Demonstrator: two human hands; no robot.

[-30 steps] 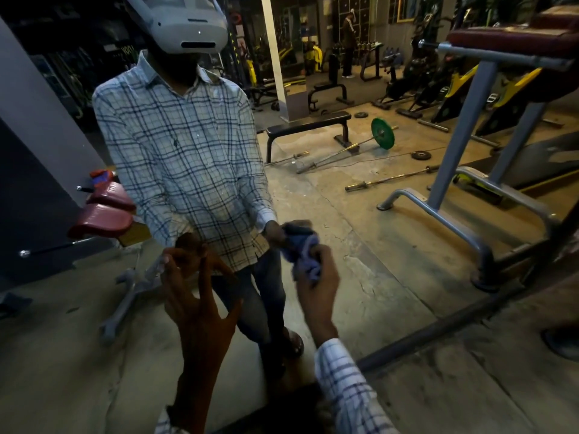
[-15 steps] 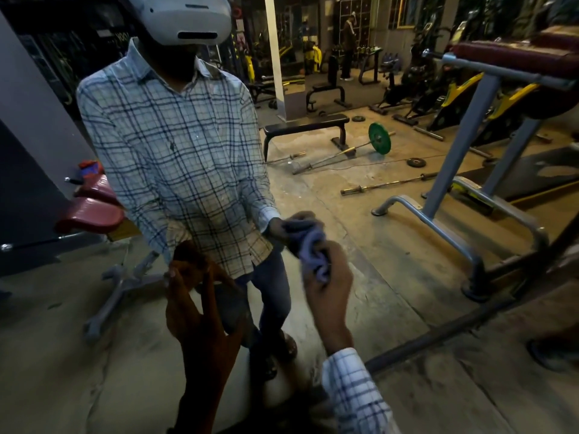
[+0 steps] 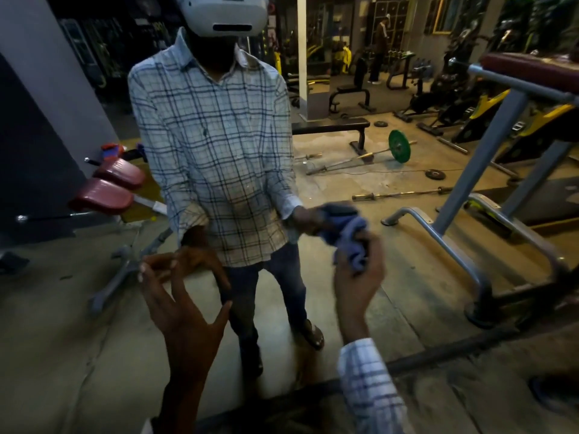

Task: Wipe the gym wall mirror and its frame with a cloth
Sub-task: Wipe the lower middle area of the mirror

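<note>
Mostly mirror point(image 3: 407, 252) ahead, reflecting gym floor, benches, a barbell with a green plate point(image 3: 399, 146) and a figure in a checked shirt. Dark frame point(image 3: 454, 349) along the bottom edge, slanting up to the right. Left grip point(image 3: 185, 305) raised at the glass, fingers spread and straight, holding nothing, fingertips meeting their own reflection and so probably touching the surface. Right grip point(image 3: 357, 283) closed round a bunched blue cloth point(image 3: 352, 245), the wad pressed against or just short of the glass, centre-right of the pane, about waist height on the reflection. Likely step in hand: wiping the lower middle of the glass, frame not yet reached. To do it well: flatten the wad into a broad pad rather than a knot, press evenly, and sweep in overlapping side-to-side passes, working down toward the bottom strip. Lift the bare fingertips off, or brace on the frame instead, to avoid fresh prints. Refold to a clean face before running along the frame, a likely trap for grime. Check for streaks from an angle, given the dim light.
</note>
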